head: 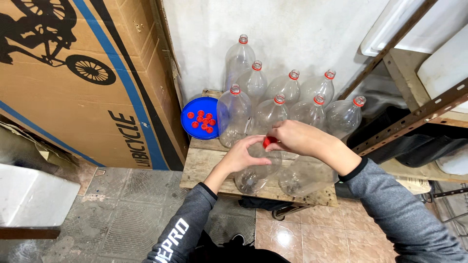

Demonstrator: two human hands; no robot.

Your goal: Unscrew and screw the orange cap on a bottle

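You were partway through the caps. Your left hand (243,155) clasped the neck of a clear bottle (256,168) at the front of the wooden bench (204,163), and your right hand (292,137) pinched its red cap (269,141) between closed fingers, right at the mouth. I judged that cap to be coming off, though the turning direction could not be read. Eight bottles (273,92) behind stood uncapped, each keeping only a red ring at the neck, and about nine loose caps (202,122) lay in the blue lid (195,104) at the bench's left end. One more bottle (304,175) stood under your right forearm, its top hidden. The bottles were thin, ribbed, see-through plastic with rounded shoulders; the caps small, hard, ridged; the bench rough, worn planks; the floor dull patterned tile.
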